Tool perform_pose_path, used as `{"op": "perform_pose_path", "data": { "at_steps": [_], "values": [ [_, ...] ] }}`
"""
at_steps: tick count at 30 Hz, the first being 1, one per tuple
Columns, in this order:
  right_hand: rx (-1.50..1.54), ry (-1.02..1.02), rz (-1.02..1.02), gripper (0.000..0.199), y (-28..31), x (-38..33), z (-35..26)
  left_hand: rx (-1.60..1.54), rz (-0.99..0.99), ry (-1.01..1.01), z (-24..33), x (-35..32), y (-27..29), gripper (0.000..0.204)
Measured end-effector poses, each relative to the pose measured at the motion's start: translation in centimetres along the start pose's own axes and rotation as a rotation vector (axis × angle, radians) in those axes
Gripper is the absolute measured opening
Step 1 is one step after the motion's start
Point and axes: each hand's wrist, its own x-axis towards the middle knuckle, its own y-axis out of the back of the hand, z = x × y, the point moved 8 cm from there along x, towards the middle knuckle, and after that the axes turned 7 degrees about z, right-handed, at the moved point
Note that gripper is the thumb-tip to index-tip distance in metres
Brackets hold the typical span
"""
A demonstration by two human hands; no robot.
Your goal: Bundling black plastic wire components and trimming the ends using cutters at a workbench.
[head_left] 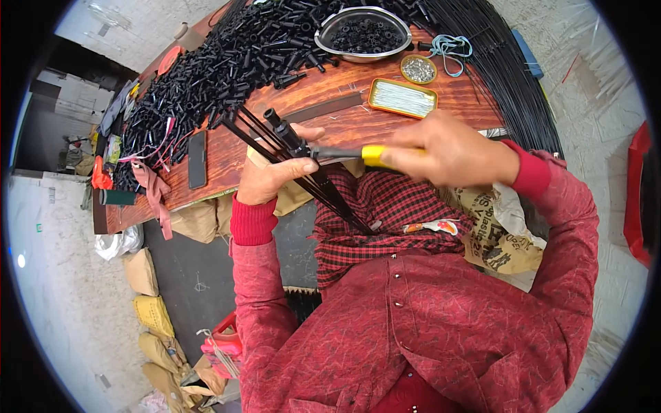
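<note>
My left hand (275, 168) is wrapped round a bundle of thin black rods (336, 202) that slants down toward my lap. Among the rods stands a black tubular plastic piece (279, 125), its upper end rising between thumb and fingers. My right hand (451, 148) grips a yellow-handled tool (375, 155). The tool's dark metal end (334, 153) reaches left to the black piece beside my left thumb; whether it is pliers or a driver I cannot make out. A red-and-black checked cloth (392, 199) covers my lap beneath the rods.
A heap of black plastic tubes (227, 76) covers much of the wooden table (330, 120). Nearby stand a metal bowl of small black parts (363, 55), a yellow tray of pale pins (403, 98) and a round tin (418, 69). Long black rods (513, 89) lie right; a phone (197, 160) left.
</note>
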Motion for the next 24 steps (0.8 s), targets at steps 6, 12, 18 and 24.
{"op": "perform_pose_path", "data": {
  "at_steps": [6,12,18,24],
  "values": [
    [0.5,-0.453,-0.337,0.052,-4.2,-1.4,4.7,0.065,-0.074,-0.055,0.8,0.3,-1.0,0.046],
    [-0.247,0.319,0.318,0.047,0.7,-1.3,-0.5,-0.002,-0.047,-0.045,0.2,0.2,-0.7,0.042],
    [0.913,-0.569,-0.62,0.049,-5.8,-2.8,5.5,0.093,-0.113,-0.158,1.0,0.2,-1.1,0.039],
    [0.189,-0.14,-0.165,0.045,-1.7,-0.5,2.0,0.054,-0.022,-0.1,0.6,0.2,-0.6,0.042]
  ]
}}
